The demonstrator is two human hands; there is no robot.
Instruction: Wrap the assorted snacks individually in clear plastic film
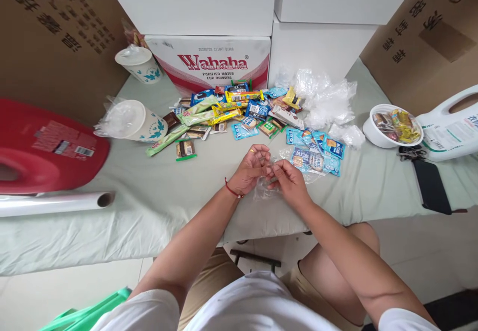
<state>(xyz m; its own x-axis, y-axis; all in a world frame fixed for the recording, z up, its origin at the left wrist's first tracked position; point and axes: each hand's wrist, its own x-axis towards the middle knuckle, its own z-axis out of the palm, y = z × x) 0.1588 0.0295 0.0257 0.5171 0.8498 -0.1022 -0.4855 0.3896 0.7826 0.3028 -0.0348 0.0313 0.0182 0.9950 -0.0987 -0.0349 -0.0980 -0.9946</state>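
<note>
My left hand (253, 170) and my right hand (288, 180) meet above the front of the table. Both pinch the edge of a clear plastic bag (266, 190), their fingertips close together. Part of the bag spreads to the right, with light-blue snack packets (312, 159) in or under it; I cannot tell which. Just beyond my hands lies a pile of wrapped snacks: a yellow packet (226, 117), a dark-blue packet (257, 110), green stick packs (197, 117) and a small biscuit pack (185, 149) nearest my left hand.
Crumpled clear bags (326, 99) lie right of the pile. A white bowl (392, 143) of snacks, a white jug (453, 134) and a phone (432, 185) stand or lie farther right. On the left are paper cups (149, 124), a red jug (56, 147) and a plastic roll (56, 203). Boxes (209, 62) close off the back.
</note>
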